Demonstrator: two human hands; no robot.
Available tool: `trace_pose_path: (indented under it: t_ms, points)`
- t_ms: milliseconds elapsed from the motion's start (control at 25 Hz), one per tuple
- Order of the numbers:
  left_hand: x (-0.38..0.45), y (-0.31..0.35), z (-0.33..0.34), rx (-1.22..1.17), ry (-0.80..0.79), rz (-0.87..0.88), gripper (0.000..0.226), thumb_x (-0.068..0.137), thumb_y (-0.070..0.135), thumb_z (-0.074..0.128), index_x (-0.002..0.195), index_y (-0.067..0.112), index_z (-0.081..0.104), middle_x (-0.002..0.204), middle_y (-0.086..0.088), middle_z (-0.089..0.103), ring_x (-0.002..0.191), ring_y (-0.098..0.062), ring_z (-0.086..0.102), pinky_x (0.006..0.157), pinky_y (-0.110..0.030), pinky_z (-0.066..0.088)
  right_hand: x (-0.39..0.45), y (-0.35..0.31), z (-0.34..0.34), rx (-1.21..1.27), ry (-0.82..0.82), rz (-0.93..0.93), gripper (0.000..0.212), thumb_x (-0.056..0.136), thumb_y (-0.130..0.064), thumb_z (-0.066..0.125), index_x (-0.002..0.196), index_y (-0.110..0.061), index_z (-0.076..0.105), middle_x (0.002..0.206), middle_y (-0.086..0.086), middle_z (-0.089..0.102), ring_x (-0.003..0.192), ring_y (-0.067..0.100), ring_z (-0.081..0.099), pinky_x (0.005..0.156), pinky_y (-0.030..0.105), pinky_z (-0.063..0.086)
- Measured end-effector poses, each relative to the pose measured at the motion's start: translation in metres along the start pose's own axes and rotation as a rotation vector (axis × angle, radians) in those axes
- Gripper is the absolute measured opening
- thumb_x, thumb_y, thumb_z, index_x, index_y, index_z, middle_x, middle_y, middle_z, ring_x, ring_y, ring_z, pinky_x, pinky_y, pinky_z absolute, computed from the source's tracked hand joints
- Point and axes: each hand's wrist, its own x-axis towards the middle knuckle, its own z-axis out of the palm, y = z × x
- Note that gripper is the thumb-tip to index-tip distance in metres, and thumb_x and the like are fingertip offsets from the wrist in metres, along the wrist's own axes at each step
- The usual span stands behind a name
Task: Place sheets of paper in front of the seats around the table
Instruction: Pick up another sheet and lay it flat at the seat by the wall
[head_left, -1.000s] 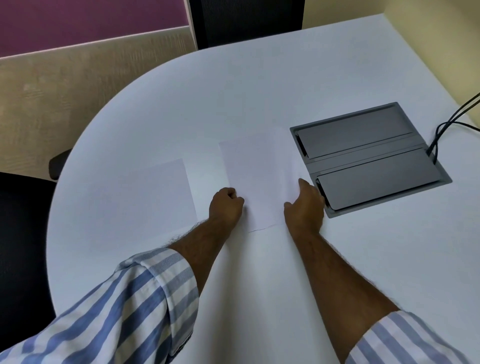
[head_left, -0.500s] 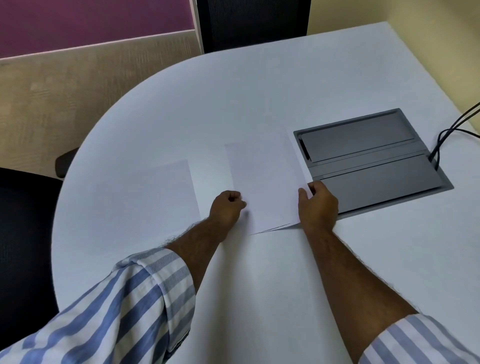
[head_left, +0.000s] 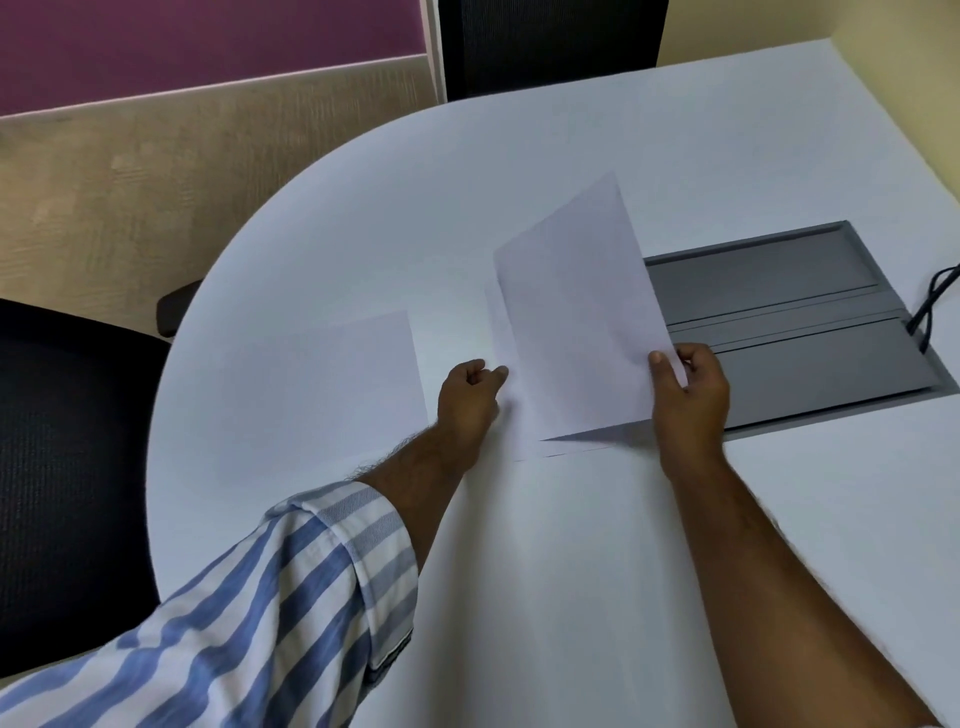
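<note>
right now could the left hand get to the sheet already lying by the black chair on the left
Probably yes. The left hand rests on the stack's edge, and only bare white table lies between it and the placed sheet. But it seems to be steadying the stack while the right hand lifts the top sheet.

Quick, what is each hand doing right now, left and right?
Left hand: fingers curled, pressing down the paper stack at its left edge.
Right hand: closed on the top sheet, lifting it off the stack.
</note>
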Motion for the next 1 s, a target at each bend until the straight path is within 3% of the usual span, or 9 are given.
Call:
trace_pose_path:
  t_ms: [120, 160, 200, 240, 320, 560, 760, 880, 1000]
  points:
    - [0.0, 0.0, 0.001, 0.007, -0.09, -0.014, 0.063, 0.094, 0.038, 0.072, 0.143, 0.002, 0.053, 0.111, -0.02, 0.061, 0.092, -0.013, 0.059, 0.095, -0.036, 0.058, -0.011, -0.008, -0.015, 0.101, -0.063, 0.024, 0.005, 0.1, -0.025, 0.068, 0.102, -0.028, 0.066, 0.098, -0.017, 0.07, 0.086, -0.009, 0.067, 0.07, 0.01, 0.053]
    - [-0.004, 0.002, 0.0, 0.013, -0.141, -0.013, 0.06, 0.095, 0.041, 0.071, 0.137, 0.0, 0.056, 0.104, -0.015, 0.057, 0.093, -0.014, 0.057, 0.092, -0.033, 0.056, -0.015, -0.011, -0.02, 0.127, -0.084, 0.044, 0.008, 0.1, -0.026, 0.069, 0.099, -0.034, 0.066, 0.098, -0.018, 0.071, 0.088, -0.006, 0.068, 0.07, 0.012, 0.054]
    - [-0.005, 0.0, 0.001, 0.01, -0.181, -0.03, 0.072, 0.096, 0.043, 0.069, 0.14, -0.005, 0.039, 0.101, -0.008, 0.053, 0.094, -0.015, 0.054, 0.091, -0.031, 0.052, -0.019, -0.013, -0.025, 0.143, -0.105, 0.062, 0.01, 0.1, -0.028, 0.069, 0.098, -0.038, 0.067, 0.099, -0.019, 0.072, 0.09, -0.003, 0.068, 0.071, 0.015, 0.055]
    - [-0.008, 0.0, 0.004, -0.008, -0.234, -0.049, 0.039, 0.096, 0.043, 0.068, 0.092, 0.013, 0.043, 0.101, -0.003, 0.052, 0.097, -0.016, 0.054, 0.092, -0.031, 0.049, -0.023, -0.014, -0.029, 0.153, -0.125, 0.077, 0.009, 0.099, -0.03, 0.069, 0.098, -0.039, 0.067, 0.1, -0.02, 0.073, 0.091, -0.001, 0.069, 0.071, 0.018, 0.056]
    - [-0.018, 0.002, 0.007, -0.106, -0.29, -0.08, 0.02, 0.097, 0.041, 0.069, 0.092, 0.024, 0.062, 0.11, 0.004, 0.063, 0.108, -0.014, 0.06, 0.1, -0.03, 0.046, -0.032, -0.014, -0.037, 0.151, -0.165, 0.09, 0.005, 0.099, -0.033, 0.069, 0.101, -0.037, 0.068, 0.103, -0.017, 0.073, 0.094, 0.005, 0.07, 0.072, 0.025, 0.057]
    - [-0.036, -0.005, 0.008, -0.263, -0.33, -0.169, 0.017, 0.101, 0.033, 0.064, 0.116, 0.026, 0.067, 0.141, -0.004, 0.065, 0.129, -0.02, 0.063, 0.118, -0.04, 0.044, -0.053, -0.019, -0.055, 0.184, -0.289, 0.163, 0.017, 0.099, -0.034, 0.069, 0.114, -0.026, 0.067, 0.112, -0.005, 0.074, 0.098, 0.015, 0.07, 0.077, 0.038, 0.06]
    - [-0.066, -0.016, -0.002, -0.285, -0.449, -0.285, 0.049, 0.103, 0.05, 0.053, 0.136, 0.016, 0.066, 0.121, -0.003, 0.078, 0.105, -0.02, 0.076, 0.086, -0.034, 0.06, -0.067, -0.046, -0.07, 0.304, -0.41, 0.167, 0.01, 0.1, -0.028, 0.067, 0.109, -0.03, 0.071, 0.117, -0.002, 0.076, 0.099, 0.01, 0.072, 0.075, 0.026, 0.059]
    - [-0.082, -0.019, -0.015, -0.324, -0.551, -0.339, 0.055, 0.104, 0.057, 0.047, 0.137, 0.019, 0.068, 0.132, -0.009, 0.073, 0.119, -0.029, 0.071, 0.099, -0.042, 0.058, -0.076, -0.065, -0.081, 0.352, -0.463, 0.172, 0.013, 0.099, -0.027, 0.067, 0.111, -0.027, 0.072, 0.118, 0.002, 0.077, 0.098, 0.011, 0.074, 0.077, 0.026, 0.061]
    - [-0.094, -0.011, -0.025, -0.428, -0.477, -0.263, 0.048, 0.103, 0.039, 0.059, 0.139, 0.007, 0.065, 0.134, -0.014, 0.071, 0.123, -0.031, 0.069, 0.1, -0.042, 0.058, -0.088, -0.074, -0.094, 0.329, -0.49, 0.185, 0.014, 0.099, -0.024, 0.067, 0.111, -0.023, 0.073, 0.115, 0.003, 0.078, 0.095, 0.011, 0.074, 0.075, 0.026, 0.061]
